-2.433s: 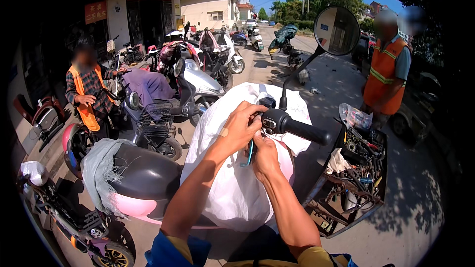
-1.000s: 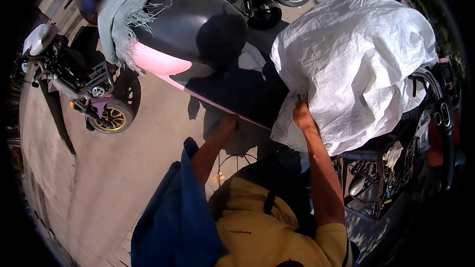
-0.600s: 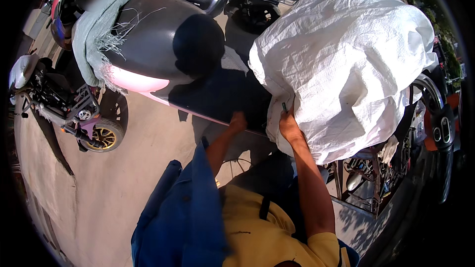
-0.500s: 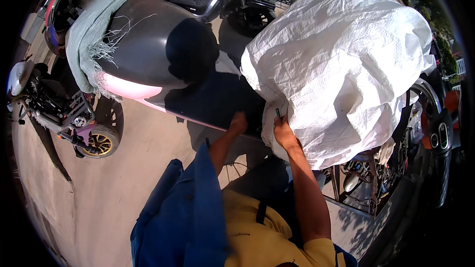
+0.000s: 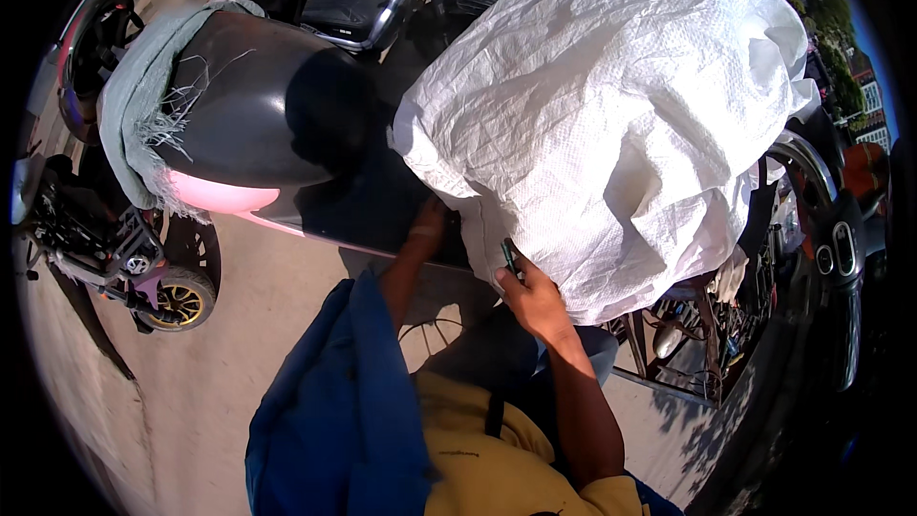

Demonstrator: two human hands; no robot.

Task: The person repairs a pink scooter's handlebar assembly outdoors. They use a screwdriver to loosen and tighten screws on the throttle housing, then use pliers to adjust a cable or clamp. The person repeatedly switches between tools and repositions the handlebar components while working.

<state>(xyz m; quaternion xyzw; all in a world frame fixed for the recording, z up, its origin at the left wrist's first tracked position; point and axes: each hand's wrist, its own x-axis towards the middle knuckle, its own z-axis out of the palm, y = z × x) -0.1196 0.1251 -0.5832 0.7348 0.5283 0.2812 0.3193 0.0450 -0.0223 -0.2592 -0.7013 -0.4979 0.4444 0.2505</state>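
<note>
My right hand [image 5: 535, 298] is closed around a small dark green rod-like tool [image 5: 510, 255], its end poking up past the fingers; its exact kind is not clear. It is right at the lower left edge of a big white woven sack [image 5: 611, 124] draped over the scooter's front. In deep shadow, my left hand [image 5: 426, 222] reaches in over the dark footboard area beside the sack's edge; its fingers are hard to make out. Left of it are the scooter's black seat [image 5: 239, 100] and pink side panel [image 5: 220, 193].
A frayed grey-green cloth [image 5: 129, 124] hangs over the seat's rear. Another scooter with a gold-rimmed wheel [image 5: 181, 298] stands at left. More scooters [image 5: 358, 10] are parked at the back. A metal rack of tools and parts [image 5: 712, 334] stands at right, near a black handlebar grip [image 5: 845, 296].
The whole view has shifted a little. My right hand has turned, showing more of the green tool. My left hand has reached farther into the shadow by the sack.
</note>
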